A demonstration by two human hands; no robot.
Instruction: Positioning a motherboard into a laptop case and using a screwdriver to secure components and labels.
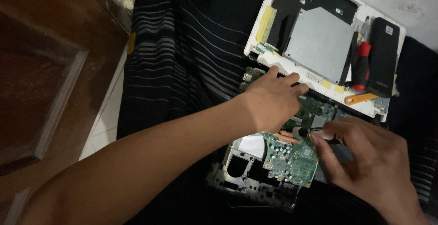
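Observation:
An opened laptop base with a green circuit board [292, 156] lies on a dark striped cloth [191, 47]. My left hand [273, 99] rests palm down on the upper part of the board, fingers reaching toward the white laptop cover [262, 47] beyond it. My right hand [369, 161] hovers over the board's right side, thumb and fingers pinched on a small dark tool or part [319, 136] whose shape I cannot make out. A bright light falls on the board below the hands.
On the white cover lie a red-handled screwdriver [362, 67], a black rectangular battery-like block [383, 56] and an orange pry tool [360, 98]. A silver drive plate [319, 42] fills the cover's middle. Brown wooden furniture [41, 70] stands at left beside pale floor tiles.

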